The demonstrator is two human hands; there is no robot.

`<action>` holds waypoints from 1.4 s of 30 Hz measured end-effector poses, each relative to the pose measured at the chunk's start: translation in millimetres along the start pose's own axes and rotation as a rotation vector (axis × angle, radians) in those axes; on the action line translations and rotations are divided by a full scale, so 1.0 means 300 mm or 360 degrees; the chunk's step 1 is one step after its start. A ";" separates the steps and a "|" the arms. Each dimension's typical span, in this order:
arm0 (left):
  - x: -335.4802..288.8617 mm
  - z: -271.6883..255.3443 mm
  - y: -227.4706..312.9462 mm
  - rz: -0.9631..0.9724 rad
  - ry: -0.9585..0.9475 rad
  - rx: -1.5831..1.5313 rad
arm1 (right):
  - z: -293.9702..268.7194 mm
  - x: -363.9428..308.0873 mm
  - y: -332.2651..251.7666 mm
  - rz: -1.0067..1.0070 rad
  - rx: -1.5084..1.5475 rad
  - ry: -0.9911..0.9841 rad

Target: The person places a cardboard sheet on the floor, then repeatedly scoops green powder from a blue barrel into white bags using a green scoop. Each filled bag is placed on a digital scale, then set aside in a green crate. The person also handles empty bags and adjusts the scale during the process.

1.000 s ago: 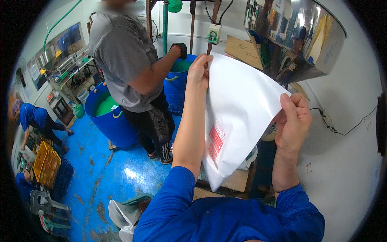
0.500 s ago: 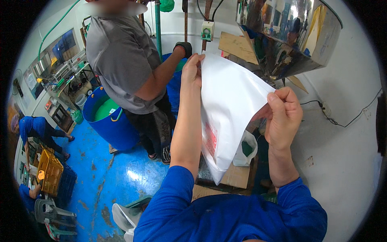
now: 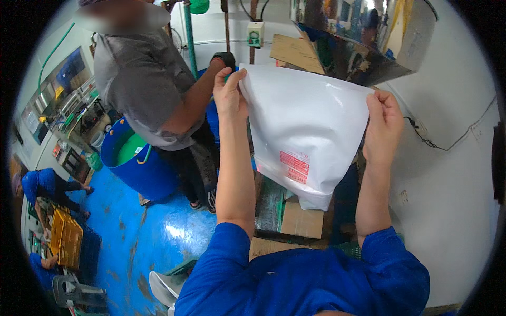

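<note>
A white plastic bag [image 3: 305,121] with red print near its lower end is stretched out in front of me. My left hand [image 3: 230,94] pinches its upper left corner between thumb and fingers. At the upper right corner my right hand [image 3: 383,124] grips the edge the same way. The bag's top edge is pulled nearly straight, and its bottom hangs above a brown cardboard box [image 3: 301,220]. Behind the bag's upper right stands a shiny metal hopper [image 3: 358,37], its lower tip partly hidden.
At the left a co-worker in a grey shirt [image 3: 142,79] stands beside a blue tub [image 3: 142,171] with green contents. Farther left, people in blue work near a yellow crate [image 3: 67,239] and a grey plastic chair [image 3: 74,292]. A cable [image 3: 440,145] runs along the right wall.
Both hands have spread apart, so the bag, which was slanted and folded, now faces me wide and flatter. The view has shifted slightly to the right.
</note>
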State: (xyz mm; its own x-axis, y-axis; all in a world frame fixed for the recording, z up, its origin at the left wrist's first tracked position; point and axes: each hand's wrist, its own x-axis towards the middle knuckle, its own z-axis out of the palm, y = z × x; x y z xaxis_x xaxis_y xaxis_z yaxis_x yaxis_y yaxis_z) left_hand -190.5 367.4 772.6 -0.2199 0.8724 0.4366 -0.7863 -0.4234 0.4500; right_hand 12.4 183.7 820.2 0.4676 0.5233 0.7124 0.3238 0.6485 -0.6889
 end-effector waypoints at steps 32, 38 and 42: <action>-0.469 0.141 0.151 0.1343 0.0150 0.2455 | 0.060 -0.053 0.033 0.0092 0.0221 -0.0188; -0.374 -0.007 0.158 -0.0106 0.0174 0.0854 | -0.064 -0.016 0.054 0.0216 0.0170 -0.0138; -0.364 -0.034 0.097 -0.0288 0.0196 0.0594 | -0.135 -0.007 0.056 0.0157 0.0131 -0.0064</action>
State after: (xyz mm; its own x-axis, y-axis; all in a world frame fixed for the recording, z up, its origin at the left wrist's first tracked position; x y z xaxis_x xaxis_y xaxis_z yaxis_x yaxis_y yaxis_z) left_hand -195.3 262.2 730.2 -0.1830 0.9537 0.2387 -0.5607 -0.3007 0.7715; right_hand 50.2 171.2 801.7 0.4602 0.6075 0.6475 0.2082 0.6351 -0.7438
